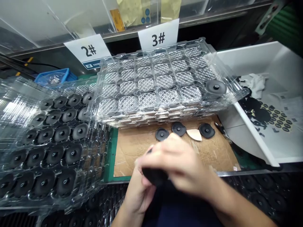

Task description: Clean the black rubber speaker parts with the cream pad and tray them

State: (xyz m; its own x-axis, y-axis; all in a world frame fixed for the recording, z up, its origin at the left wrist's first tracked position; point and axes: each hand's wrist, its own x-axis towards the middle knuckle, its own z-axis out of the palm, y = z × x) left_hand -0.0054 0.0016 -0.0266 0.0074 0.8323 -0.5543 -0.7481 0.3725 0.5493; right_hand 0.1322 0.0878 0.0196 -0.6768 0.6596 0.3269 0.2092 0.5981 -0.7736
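- I see the person's left hand (142,192) over the near edge of the brown, flat cardboard sheet (132,142), its fingers curled around a dark, rounded piece (155,176).
- The right hand (182,160) is blurred on my feed; its bent fingers lie across the top of that piece, and I cannot tell how tightly they close.
- On the cardboard sheet, toward its far edge, I count three black, rounded discs with small central hubs: a left disc (162,134), a middle disc (179,129) and a right disc (206,130). A pale, wedge-shaped piece (194,134) lies between the middle and right ones.
- Just beyond the cardboard sheet I have a stack of clear plastic trays (145,85) with cross-hatched pockets; one black disc (216,87) sits at its right end.
- Left of the cardboard sheet, a clear plastic pocketed tray (91,157) holds rows of black hubbed discs (66,182), one to a pocket.
- Right of the cardboard sheet, I make out a white, straight-walled bin (248,56) holding black scraps (261,116), a crumpled white cloth-like bundle (257,83) and a cluster of small dark-and-yellow ovals (276,118).
- Far to the left beyond the cardboard sheet, a blue plastic crate (71,75) contains clear crumpled film (52,78).
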